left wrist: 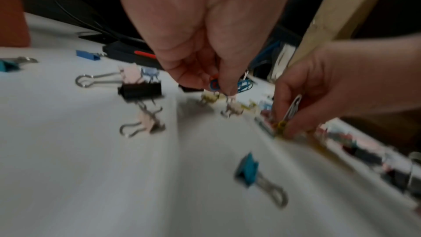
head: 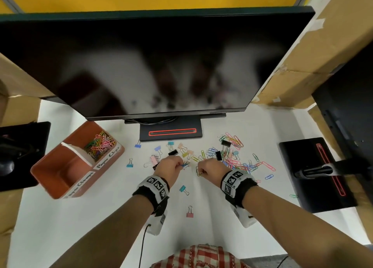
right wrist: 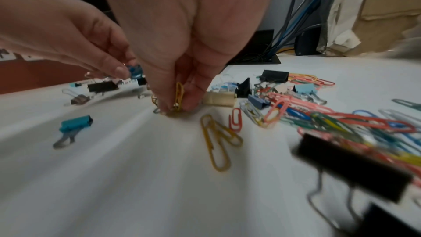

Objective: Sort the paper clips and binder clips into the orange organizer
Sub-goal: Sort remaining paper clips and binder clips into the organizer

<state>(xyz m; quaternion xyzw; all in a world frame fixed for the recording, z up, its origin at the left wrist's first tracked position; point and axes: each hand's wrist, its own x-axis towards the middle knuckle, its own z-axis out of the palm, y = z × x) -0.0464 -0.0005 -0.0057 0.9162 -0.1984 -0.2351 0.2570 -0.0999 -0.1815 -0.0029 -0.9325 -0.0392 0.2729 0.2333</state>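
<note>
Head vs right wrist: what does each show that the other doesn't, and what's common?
Head only: the orange organizer whole, with paper clips heaped in its far compartment, the near one bare, and the monitor above.

Right wrist only: the yellow paper clip standing pinched between the right hand's fingertips, and cables at the desk's back edge.

Both: the left hand holding blue clips, the teal binder clip near the hands, and the loose pile of coloured paper clips on the white desk.
</note>
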